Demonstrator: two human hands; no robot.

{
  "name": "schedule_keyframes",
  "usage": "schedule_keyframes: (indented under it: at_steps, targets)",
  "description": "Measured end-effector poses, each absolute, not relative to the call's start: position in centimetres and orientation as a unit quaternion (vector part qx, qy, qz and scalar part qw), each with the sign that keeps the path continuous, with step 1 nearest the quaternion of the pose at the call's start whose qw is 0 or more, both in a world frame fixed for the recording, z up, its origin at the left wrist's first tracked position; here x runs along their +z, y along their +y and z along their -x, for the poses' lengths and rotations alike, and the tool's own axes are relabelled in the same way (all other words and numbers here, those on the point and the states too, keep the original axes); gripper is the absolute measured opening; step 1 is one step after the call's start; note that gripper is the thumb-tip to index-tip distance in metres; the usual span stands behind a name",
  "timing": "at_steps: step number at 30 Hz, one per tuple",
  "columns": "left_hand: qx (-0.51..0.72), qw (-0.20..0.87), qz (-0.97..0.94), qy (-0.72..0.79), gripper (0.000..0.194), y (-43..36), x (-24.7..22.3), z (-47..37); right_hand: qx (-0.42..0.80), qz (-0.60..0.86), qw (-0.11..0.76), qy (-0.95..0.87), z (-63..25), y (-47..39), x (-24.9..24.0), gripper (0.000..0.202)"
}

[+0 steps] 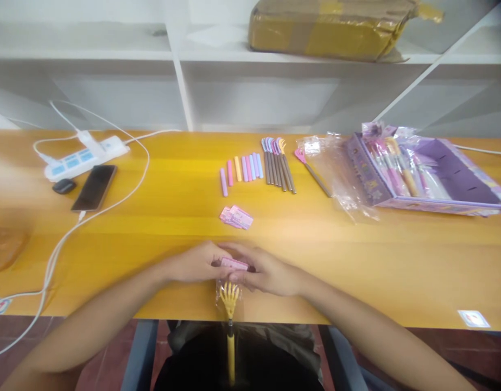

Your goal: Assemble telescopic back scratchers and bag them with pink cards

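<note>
Here at the centre, my left fingers [222, 271] and right fingers [246, 279] are closed on one pink card [234, 264], pinched between them just above the near edge of the desk [335, 260]. Right below sits one yellow hand-shaped scratcher [229, 298], its spread head in clear wrapping and its handle running down past the edge towards my lap. Just beyond my knuckles, a small overlapping pile of printed cards [239, 217], print too blurred to read. Further out, count the coloured tubes [238, 169]: eight, in purple, pink, yellow and blue. Beside them lies a tight bunch of metal rods [279, 168] with claw-like heads, too crowded for a sure count, then one lone pink-headed rod [315, 174] touching clear plastic bags [348, 187]. Over on the right, one purple box [464, 168] stands open, holding several wrapped pieces [400, 171]; its sides are patterned, any wording unreadable. Out left, one white power strip [87, 157], one dark phone [94, 188] on a white cable [61, 244], and one small black object [64, 186]. Two little stickers [473, 319] sit at the near edge, one at each side, both illegible. The surface is glossy yellow-brown wood; behind it rise white shelves [91, 43] with one taped carton [327, 27], and reddish tiles [97, 358] show below.
</note>
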State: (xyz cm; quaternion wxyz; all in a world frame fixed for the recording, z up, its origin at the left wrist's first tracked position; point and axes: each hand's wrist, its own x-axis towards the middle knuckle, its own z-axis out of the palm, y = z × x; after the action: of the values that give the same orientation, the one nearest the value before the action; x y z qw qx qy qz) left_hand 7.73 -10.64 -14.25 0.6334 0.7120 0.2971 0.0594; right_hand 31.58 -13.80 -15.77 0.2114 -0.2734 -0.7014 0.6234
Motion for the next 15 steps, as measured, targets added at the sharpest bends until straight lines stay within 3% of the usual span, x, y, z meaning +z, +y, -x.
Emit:
schedule_keyframes:
  at_steps: [3,15]
  targets:
    - [0.059,0.667,-0.695,0.261,0.044,-10.47,-13.92,-7.75,0.689,0.259,0.191,-0.649,-31.69,-13.79,-15.98,0.07]
    - [0.004,0.72,-0.664,0.2,0.039,-9.63,-13.29,-6.85,0.663,0.218,0.167,-0.696,-32.05,-13.58,-16.07,0.078]
